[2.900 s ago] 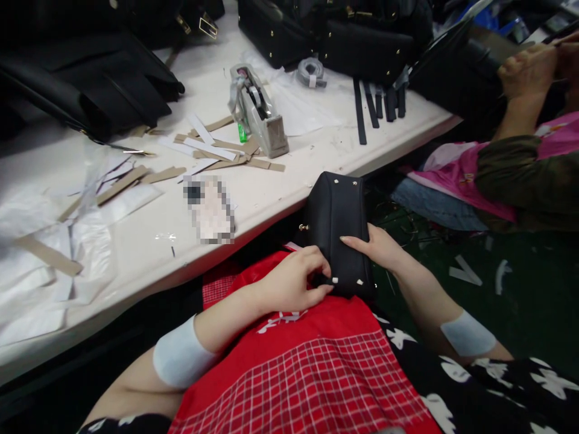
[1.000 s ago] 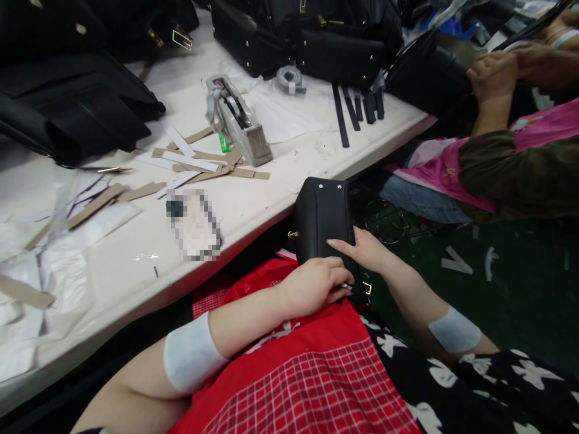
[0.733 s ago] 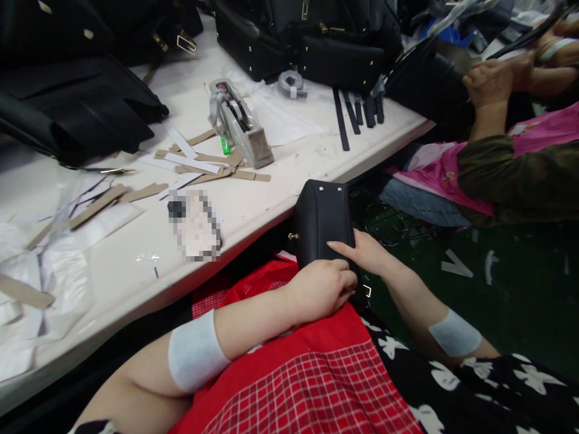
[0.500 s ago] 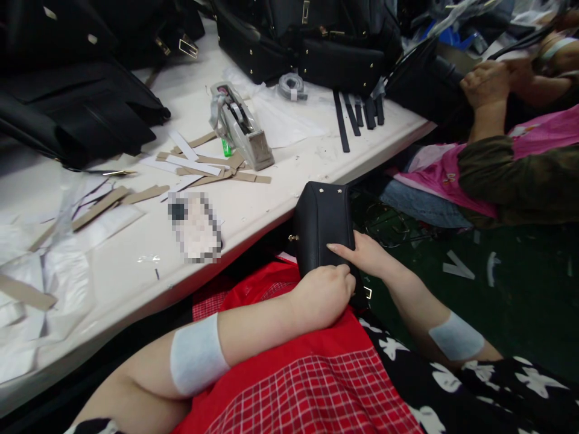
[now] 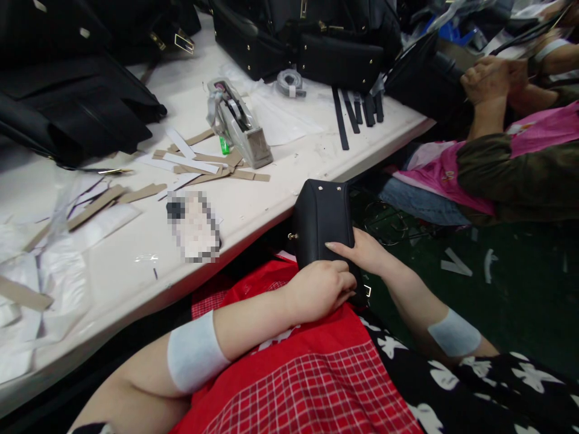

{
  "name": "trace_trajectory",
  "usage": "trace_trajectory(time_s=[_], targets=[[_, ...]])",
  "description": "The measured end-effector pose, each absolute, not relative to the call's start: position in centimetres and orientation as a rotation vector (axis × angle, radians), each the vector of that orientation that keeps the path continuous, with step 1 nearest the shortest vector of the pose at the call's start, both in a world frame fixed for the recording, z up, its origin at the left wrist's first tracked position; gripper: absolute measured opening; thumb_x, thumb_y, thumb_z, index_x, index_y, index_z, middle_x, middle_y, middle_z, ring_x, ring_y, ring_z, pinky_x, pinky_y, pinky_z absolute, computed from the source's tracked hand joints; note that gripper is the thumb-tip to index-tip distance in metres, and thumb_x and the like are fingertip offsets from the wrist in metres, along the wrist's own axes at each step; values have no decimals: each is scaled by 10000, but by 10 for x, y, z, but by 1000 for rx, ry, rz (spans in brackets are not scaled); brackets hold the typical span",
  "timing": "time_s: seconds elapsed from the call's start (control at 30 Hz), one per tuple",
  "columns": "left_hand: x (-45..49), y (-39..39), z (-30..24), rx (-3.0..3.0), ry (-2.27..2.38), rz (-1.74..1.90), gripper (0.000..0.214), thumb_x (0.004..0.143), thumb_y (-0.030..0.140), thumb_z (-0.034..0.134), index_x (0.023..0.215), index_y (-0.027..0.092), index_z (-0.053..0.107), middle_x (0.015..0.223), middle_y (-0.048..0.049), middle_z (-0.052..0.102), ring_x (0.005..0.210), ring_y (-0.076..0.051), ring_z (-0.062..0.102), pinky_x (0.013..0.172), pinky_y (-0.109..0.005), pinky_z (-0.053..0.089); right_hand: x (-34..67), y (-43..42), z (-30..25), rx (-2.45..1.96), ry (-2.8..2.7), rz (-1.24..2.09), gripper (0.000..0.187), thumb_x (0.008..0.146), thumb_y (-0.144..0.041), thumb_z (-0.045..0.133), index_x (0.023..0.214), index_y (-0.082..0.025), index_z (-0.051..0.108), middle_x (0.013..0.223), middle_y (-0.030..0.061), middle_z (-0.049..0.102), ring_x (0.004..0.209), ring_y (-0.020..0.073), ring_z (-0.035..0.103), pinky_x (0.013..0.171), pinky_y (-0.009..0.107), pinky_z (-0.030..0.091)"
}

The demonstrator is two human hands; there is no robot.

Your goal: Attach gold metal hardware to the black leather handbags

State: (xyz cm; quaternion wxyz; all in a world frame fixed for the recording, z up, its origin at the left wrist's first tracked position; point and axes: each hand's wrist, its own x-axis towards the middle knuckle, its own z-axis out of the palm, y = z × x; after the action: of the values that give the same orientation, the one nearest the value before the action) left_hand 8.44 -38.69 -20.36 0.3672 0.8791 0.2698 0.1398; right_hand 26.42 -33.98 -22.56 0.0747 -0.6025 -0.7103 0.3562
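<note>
A black handbag (image 5: 319, 226) is tilted on my lap by the table edge, its bottom panel with small metal studs facing up. My right hand (image 5: 362, 253) grips its right side, the thumb lying over the panel and the other fingers hidden behind. My left hand (image 5: 322, 290) lies across the near end of the bag, its fingers curled and pressed together; anything inside them is hidden. Close to those fingertips shows a gold-coloured rectangular buckle (image 5: 368, 291). A metal clasp (image 5: 293, 236) sticks out from the bag's left side.
On the white table (image 5: 113, 265) are a blurred-out phone (image 5: 195, 228), a tape dispenser (image 5: 239, 123), cardboard strips (image 5: 199, 163), black straps (image 5: 341, 117) and several black bags (image 5: 339, 63). At right, a co-worker's hands (image 5: 488, 81) hold another black bag (image 5: 425, 78).
My left hand has shifted slightly and its curled fingers have loosened a little at the bag's near end. My right hand and the handbag stay nearly in place.
</note>
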Motion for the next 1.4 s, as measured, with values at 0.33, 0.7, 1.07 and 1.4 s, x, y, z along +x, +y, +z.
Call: trace_trajectory(time_s=[0.33, 0.7, 1.07, 1.4], targets=[[98, -392, -207, 2536, 774, 192, 203, 943, 212, 468, 860, 102, 617, 831, -92, 621, 760, -215, 624, 731, -350, 522, 264, -341, -226, -1817, -2128, 1069, 502, 816, -534, 646, 1197, -207, 629, 1183, 105, 657, 1077, 308, 618, 911, 399, 496], [48, -381, -199, 1676, 764, 451, 121, 914, 205, 498, 830, 143, 559, 832, -39, 646, 722, -117, 588, 705, -245, 481, 274, -340, -238, -1847, -1888, 1141, 544, 766, -479, 707, 1192, -160, 595, 1181, 123, 660, 1067, 281, 634, 911, 401, 507], [62, -383, -207, 1739, 765, 618, 122, 825, 119, 562, 884, 149, 665, 863, -29, 668, 796, -122, 604, 770, -241, 488, 270, -342, -237, -1891, -1885, 906, 370, 875, -488, 568, 1021, -161, 661, 1002, 105, 718, 932, 255, 675, 805, 354, 524], [93, -390, -222, 2226, 759, 423, 176, 899, 273, 578, 951, 181, 719, 854, -40, 648, 796, -154, 635, 729, -253, 489, 262, -347, -230, -1997, -1923, 829, 357, 902, -491, 542, 1029, -173, 643, 1036, 111, 711, 966, 252, 666, 810, 326, 506]])
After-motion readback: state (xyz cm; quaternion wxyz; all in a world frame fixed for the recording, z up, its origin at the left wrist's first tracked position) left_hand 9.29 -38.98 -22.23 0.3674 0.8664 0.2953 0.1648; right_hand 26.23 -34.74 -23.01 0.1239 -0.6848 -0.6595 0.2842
